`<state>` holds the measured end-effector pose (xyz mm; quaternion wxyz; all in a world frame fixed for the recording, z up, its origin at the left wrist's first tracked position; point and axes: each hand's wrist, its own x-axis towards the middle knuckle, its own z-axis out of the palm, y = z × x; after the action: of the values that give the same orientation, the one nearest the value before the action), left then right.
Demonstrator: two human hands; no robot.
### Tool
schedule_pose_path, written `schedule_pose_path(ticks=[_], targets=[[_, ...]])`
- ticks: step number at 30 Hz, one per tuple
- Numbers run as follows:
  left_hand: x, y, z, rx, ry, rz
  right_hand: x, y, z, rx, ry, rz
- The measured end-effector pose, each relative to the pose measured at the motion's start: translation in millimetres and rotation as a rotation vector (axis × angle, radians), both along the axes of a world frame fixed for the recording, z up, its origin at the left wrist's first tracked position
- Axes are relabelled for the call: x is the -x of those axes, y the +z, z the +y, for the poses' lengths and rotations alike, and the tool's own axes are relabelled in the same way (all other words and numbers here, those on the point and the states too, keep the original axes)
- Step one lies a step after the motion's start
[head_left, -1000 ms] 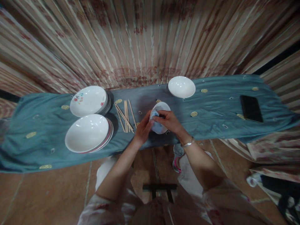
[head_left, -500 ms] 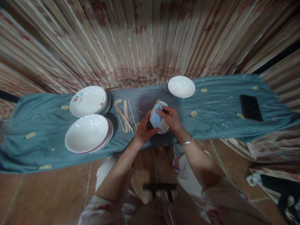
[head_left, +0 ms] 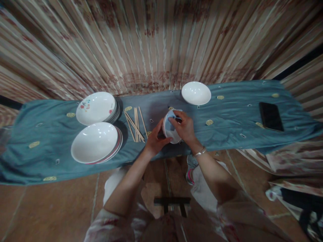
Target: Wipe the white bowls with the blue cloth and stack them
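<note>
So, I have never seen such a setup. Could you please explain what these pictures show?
No machine is here: you see a person's two bare hands, from one camera worn on the head, looking forward and down. The left hand holds a small white round bowl; the right hand holds what looks like a light blue cloth inside it. On the blue-green patterned tablecloth, toward the left, are a stack of white plates, floral on top, a stack of white round bowls and some thin wooden chopsticks. Near the back edge is a single white round bowl; at the right lies a flat black rectangular object, perhaps a phone.
</note>
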<state>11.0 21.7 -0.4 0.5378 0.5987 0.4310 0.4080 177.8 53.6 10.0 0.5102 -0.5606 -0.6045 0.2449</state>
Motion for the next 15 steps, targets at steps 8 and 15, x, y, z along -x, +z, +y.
schedule_pose_path(ticks=[8,15], targets=[[-0.1,3.9,0.8,0.032,-0.01,-0.031,-4.8,-2.4,-4.7,-0.124,0.02,-0.532],[-0.1,3.0,1.7,0.035,-0.005,-0.041,-7.7,6.5,-9.5,0.001,0.06,-0.704]])
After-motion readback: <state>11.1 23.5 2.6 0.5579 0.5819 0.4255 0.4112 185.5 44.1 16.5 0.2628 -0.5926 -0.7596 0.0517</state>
